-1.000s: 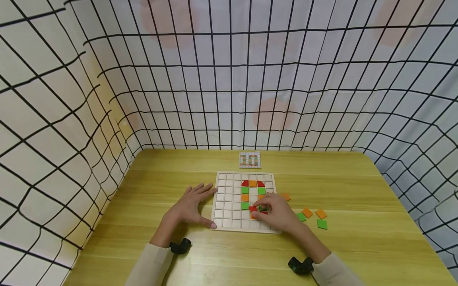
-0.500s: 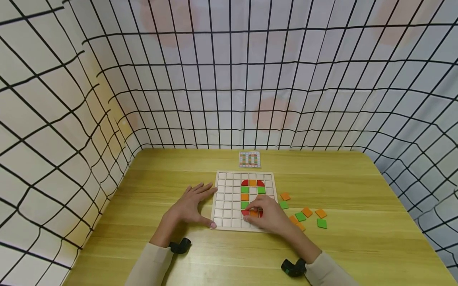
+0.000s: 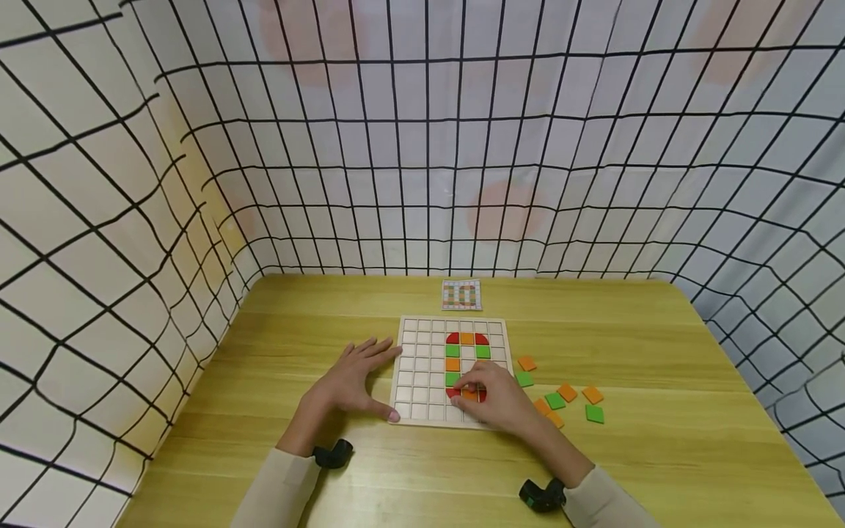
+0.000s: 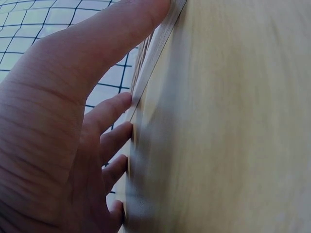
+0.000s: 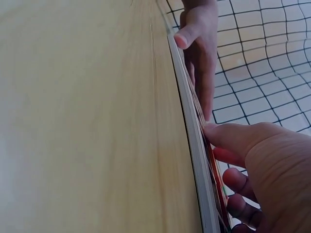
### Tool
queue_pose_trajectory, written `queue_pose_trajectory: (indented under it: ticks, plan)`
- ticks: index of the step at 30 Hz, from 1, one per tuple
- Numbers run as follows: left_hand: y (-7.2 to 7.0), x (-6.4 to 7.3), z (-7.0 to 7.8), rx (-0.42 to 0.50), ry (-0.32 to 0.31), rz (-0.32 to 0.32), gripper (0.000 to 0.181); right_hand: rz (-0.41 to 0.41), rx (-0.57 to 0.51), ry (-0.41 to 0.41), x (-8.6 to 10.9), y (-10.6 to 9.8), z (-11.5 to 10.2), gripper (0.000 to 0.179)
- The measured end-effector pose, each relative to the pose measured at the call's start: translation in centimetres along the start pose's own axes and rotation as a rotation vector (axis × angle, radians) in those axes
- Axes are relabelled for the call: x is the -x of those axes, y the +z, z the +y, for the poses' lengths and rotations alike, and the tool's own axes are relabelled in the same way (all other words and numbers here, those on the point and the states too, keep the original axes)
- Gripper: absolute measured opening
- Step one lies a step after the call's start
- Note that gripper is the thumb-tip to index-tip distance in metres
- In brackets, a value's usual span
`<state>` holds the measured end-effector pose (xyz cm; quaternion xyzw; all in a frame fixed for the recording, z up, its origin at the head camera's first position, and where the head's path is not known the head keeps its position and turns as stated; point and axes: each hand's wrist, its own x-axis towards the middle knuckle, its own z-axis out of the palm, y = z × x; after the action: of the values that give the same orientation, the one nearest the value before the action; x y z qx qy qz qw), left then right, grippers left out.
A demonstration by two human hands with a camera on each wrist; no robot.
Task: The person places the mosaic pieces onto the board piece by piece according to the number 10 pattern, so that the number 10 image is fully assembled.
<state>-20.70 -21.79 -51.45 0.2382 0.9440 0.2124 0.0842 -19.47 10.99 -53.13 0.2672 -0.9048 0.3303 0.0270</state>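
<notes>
A pale wooden grid board [image 3: 420, 379] lies on the table in the head view. Red, orange and green tiles on it form a ring on its right half. My right hand [image 3: 498, 400] is over the lower part of this ring, thumb and fingertips pinching a red tile [image 3: 451, 392] with a rounded corner at the lower left. Its palm and fingers hide some cells. Fingers spread, my left hand [image 3: 352, 379] touches the board's left edge, with the thumb [image 4: 141, 17] at the near corner. In the right wrist view, the right thumb [image 5: 228, 136] rests at the board's surface.
Several loose orange and green tiles, among them a green tile [image 3: 595, 413] and an orange tile [image 3: 527, 363], lie right of the board. A small printed pattern card [image 3: 461, 295] lies beyond it. Black-and-white grid cloth [image 3: 422, 183] encloses the wooden table [image 3: 660, 440].
My right hand has shifted left and slightly down with the red tile, from the ring's inside to its lower-left corner, then stayed there. The left hand has not moved.
</notes>
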Motion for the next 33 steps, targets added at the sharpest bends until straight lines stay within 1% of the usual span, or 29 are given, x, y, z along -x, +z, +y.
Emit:
queue_pose_trajectory:
  ticks: [8, 14, 16, 18, 25, 30, 33]
  plan:
    - [0.0, 0.1, -0.1, -0.015, 0.003, 0.004, 0.122, 0.016, -0.015, 0.011, 0.0, 0.1, -0.2, 0.012]
    - [0.0, 0.1, -0.1, -0.014, 0.001, 0.002, 0.122, 0.026, -0.086, 0.04, -0.1, -0.5, 0.1, 0.008]
    - [-0.1, 0.0, 0.0, -0.012, -0.001, 0.0, 0.122, 0.035, -0.091, 0.053, -0.1, -1.0, 0.5, 0.007]
    - [0.0, 0.0, 0.0, -0.009, -0.003, 0.001, 0.123, 0.041, -0.074, 0.071, -0.1, -1.6, 1.0, 0.008]
    - [0.0, 0.0, 0.0, -0.004, -0.004, -0.001, 0.123, 0.061, -0.037, 0.163, 0.4, -4.4, 3.4, 0.013]
    - [0.1, 0.0, 0.0, -0.009, -0.004, 0.004, 0.122, 0.083, 0.0, 0.163, 1.1, -6.2, 5.2, 0.012]
    - [0.0, 0.0, 0.0, -0.007, -0.008, 0.002, 0.122, 0.075, 0.028, 0.155, 1.5, -7.0, 6.2, 0.015]
